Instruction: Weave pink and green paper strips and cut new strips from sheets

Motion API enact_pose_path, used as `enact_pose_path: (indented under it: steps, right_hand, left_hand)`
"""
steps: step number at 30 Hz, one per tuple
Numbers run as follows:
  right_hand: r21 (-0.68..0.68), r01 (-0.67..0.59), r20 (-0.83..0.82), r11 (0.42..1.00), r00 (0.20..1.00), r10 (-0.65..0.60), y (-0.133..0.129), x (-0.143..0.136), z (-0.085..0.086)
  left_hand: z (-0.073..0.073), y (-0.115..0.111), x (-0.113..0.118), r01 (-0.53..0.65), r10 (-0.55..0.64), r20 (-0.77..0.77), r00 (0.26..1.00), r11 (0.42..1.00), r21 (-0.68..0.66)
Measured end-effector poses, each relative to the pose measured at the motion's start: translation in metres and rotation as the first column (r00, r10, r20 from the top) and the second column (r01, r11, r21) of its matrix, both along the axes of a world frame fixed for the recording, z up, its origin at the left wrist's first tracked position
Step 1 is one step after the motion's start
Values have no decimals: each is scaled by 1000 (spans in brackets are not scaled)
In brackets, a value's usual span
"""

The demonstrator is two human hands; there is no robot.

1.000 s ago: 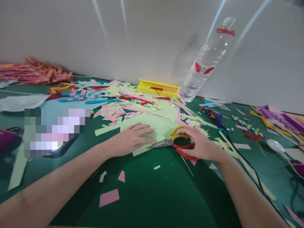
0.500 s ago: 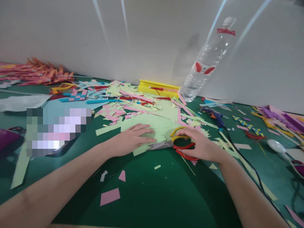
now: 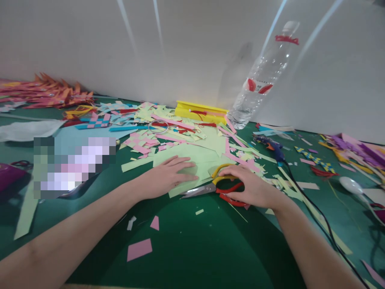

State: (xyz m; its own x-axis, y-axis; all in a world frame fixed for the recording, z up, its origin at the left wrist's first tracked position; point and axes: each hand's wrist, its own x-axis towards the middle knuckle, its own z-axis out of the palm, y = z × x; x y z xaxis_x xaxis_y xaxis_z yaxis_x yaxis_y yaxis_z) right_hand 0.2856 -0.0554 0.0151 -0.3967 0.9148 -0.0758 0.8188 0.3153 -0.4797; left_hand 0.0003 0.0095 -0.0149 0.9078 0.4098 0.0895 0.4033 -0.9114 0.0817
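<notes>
My left hand [image 3: 167,176] lies flat, fingers stretched out, over pale green paper [image 3: 192,154] in the middle of the table. In my right hand [image 3: 254,186] is a pair of scissors [image 3: 201,189] with one yellow and one red handle loop. Their blades look nearly closed and point left, along the near edge of the green paper, just below my left fingertips. Whether the blades touch the paper I cannot tell.
Paper scraps [image 3: 141,140] are heaped behind the sheet. A yellow folded strip [image 3: 201,114] and a tilted plastic bottle [image 3: 258,84] stand by the wall. To the right lies a blue glue gun [image 3: 275,150] with its black cord; a blurred-out shiny object [image 3: 78,164] is at left.
The scissors have slid left and slightly towards me, their tips now at the sheet's near edge. My left hand has stayed in place on the paper.
</notes>
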Motion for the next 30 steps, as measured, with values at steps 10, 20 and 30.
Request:
enact_pose_path:
  steps: [10, 20, 30]
  right_hand:
    - [37, 35, -64, 999, 997, -33, -5, 7, 12]
    - [14, 50, 5, 999, 999, -50, -4, 20, 7]
    - [16, 54, -7, 998, 999, -53, -3, 17, 4]
  left_hand:
    - [-10, -1, 9, -120, 110, 181, 977, 992, 46]
    - [-1, -2, 8, -180, 171, 237, 956, 984, 16]
    - [-9, 3, 0, -204, 192, 197, 961, 978, 43]
